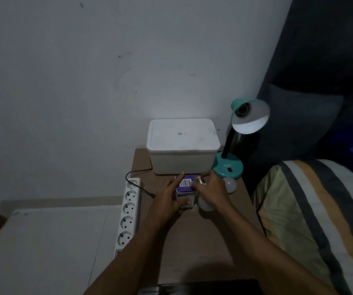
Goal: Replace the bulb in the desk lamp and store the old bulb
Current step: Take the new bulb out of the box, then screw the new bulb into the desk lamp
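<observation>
A teal desk lamp point(228, 166) stands at the back right of the small table, its shade tilted up and the socket point(242, 110) bare. My left hand point(169, 195) grips a purple and white bulb box point(184, 185) on the table. My right hand point(212, 191) holds a white bulb point(205, 204) beside the box, metal screw base point(201, 179) pointing away from me. A second white bulb point(230, 185) lies on the table by the lamp base, just right of my right hand.
A lidded white storage box point(183, 145) sits at the back of the brown table point(203, 237). A white power strip point(128, 211) runs along the table's left edge with a black cable point(137, 173) plugged in. A striped pillow point(311, 220) lies to the right.
</observation>
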Available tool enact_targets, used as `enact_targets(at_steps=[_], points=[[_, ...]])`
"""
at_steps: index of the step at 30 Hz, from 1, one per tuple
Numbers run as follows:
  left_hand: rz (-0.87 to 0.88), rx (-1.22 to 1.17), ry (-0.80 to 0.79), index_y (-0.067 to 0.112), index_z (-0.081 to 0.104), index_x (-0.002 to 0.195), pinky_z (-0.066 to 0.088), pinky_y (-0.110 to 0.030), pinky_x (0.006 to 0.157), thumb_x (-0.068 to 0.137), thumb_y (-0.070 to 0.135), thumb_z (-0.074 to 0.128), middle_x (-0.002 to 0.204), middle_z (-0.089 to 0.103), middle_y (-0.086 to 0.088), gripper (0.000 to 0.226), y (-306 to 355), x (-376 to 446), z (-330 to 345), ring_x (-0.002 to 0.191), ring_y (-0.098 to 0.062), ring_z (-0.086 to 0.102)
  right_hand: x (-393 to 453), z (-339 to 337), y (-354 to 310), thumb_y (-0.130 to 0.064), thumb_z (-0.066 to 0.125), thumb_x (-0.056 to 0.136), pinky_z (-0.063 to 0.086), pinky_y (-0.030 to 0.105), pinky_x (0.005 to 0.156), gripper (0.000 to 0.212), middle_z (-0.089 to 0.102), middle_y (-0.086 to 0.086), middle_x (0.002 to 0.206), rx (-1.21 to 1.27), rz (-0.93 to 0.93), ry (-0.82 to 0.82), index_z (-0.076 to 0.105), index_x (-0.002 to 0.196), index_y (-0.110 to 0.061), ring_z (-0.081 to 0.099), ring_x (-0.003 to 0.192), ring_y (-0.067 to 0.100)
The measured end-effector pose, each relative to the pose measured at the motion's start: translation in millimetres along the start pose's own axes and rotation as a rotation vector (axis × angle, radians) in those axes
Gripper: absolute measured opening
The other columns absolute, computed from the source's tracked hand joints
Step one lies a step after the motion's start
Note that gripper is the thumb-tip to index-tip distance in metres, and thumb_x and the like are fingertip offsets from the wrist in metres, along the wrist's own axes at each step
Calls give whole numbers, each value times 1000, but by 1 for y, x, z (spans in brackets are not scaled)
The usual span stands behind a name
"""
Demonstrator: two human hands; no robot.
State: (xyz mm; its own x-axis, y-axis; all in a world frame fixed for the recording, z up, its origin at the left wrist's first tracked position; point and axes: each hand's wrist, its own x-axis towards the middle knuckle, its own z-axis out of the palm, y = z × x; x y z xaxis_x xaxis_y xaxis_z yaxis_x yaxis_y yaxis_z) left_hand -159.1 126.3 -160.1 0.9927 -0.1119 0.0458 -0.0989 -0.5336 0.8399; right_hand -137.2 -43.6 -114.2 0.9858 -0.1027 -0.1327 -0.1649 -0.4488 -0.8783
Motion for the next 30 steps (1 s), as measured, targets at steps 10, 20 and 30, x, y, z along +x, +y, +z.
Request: enact_targets(at_steps=[10,20,30], points=[[269,165,146,36,25,163,29,-42,123,84,63,76,171,25,1,98,43,17,-14,159,-20,17,21,-70,-15,-28,71,86,54,32,75,20,71,4,108,333,103,273,74,106,-25,66,95,22],[522,258,58,25,21,165,27,-39,126,80,59,81,171,25,-4,110,138,114,5,159,-20,19,41,-157,-57,-26,65,57,43,31,65,56,57,0,99,364,-8,338,50,111,-18,56,84,14],[670,276,-92,23,8,167,19,-23,123,73,28,95,174,15,-3,127,185,196,20,161,-20,12,79,-168,-56,-23,80,76,50,27,78,59,58,8,122,31,-235,424,58,131,-24,58,107,22]])
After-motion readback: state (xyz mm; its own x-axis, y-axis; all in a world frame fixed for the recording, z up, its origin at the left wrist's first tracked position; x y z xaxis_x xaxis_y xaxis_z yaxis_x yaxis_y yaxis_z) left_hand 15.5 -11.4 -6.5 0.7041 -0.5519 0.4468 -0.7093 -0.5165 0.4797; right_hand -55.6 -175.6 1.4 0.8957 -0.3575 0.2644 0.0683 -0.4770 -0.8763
